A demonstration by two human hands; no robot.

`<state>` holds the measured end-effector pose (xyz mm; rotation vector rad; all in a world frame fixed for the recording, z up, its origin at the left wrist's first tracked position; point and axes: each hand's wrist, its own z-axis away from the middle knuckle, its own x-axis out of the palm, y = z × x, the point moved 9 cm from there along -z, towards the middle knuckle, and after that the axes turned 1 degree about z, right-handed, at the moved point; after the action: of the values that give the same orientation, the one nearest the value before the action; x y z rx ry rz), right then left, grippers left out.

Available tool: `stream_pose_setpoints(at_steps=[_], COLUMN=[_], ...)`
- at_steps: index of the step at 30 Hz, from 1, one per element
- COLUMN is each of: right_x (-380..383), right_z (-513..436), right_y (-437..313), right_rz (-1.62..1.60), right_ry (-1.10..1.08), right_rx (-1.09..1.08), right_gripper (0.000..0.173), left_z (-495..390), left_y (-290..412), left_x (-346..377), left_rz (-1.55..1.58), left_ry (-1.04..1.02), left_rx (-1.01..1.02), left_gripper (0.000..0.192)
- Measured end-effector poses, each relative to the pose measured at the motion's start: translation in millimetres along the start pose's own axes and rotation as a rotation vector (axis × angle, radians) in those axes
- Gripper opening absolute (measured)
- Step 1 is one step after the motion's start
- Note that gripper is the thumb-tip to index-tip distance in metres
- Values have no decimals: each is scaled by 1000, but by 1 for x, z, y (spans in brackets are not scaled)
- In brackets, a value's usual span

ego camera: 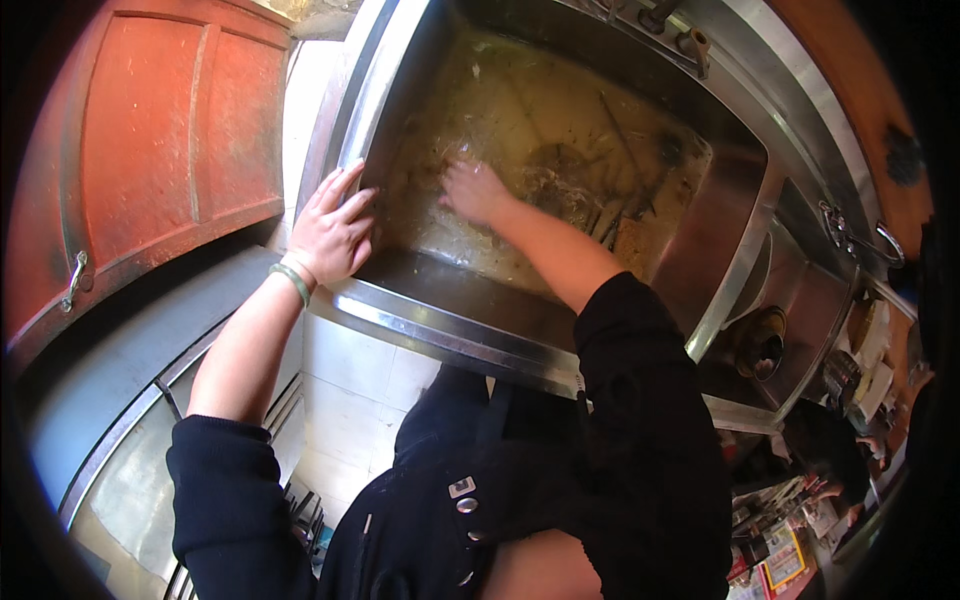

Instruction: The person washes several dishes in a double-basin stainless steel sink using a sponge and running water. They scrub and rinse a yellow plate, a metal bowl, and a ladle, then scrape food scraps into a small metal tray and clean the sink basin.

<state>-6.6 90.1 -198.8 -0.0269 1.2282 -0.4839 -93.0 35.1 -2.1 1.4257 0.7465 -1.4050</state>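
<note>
A deep stainless steel sink basin (457,322) lies before me, holding murky brownish water (517,90). My right hand (474,189) reaches into it, blurred, with the fingertips at or under the water and the surface disturbed around them. Whether they hold anything is hidden. My left hand (330,225) rests on the basin's left rim near the front corner, fingers spread; a pale green bangle (291,283) circles that wrist. Thin dark stick-like pieces (619,131) lie in the water right of my right hand. Close to my right forearm is a brown, sponge-like block (634,241).
A tap (694,51) stands at the far rim. To the right, a smaller basin (810,281) holds a round bowl-like vessel (761,343). A red panelled door (146,120) and a grey-blue metal top (172,307) are on the left. Cluttered items (795,517) fill the lower right.
</note>
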Motion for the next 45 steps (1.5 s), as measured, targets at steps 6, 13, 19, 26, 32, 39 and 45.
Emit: stream_pose_setpoints(at_steps=[6, 13, 19, 26, 32, 39, 45], right_x=[-46, -56, -29, 8, 23, -93, -30], right_z=[6, 76, 167, 282, 263, 268, 277], right_y=[125, 232, 281, 309, 236, 255, 335], right_rz=[13, 262, 353, -89, -115, 512, 516], right_ry=[215, 303, 182, 79, -85, 280, -127], right_rx=[295, 465, 499, 1120, 1087, 563, 799], right_gripper=[42, 39, 39, 35, 20, 12, 19], left_z=[1, -2, -2, -5, -4, -1, 2], left_y=[0, 2, 1, 3, 4, 3, 0], left_x=[-2, 1, 2, 3, 3, 0, 8], left_rz=[15, -4, -34, -30, -22, 26, 22], left_ry=[9, -3, -21, -14, -18, -19, -12], left_rx=[-13, -15, -21, -22, -21, -38, -29], left_gripper=[17, 16, 20, 17, 16, 18, 17])
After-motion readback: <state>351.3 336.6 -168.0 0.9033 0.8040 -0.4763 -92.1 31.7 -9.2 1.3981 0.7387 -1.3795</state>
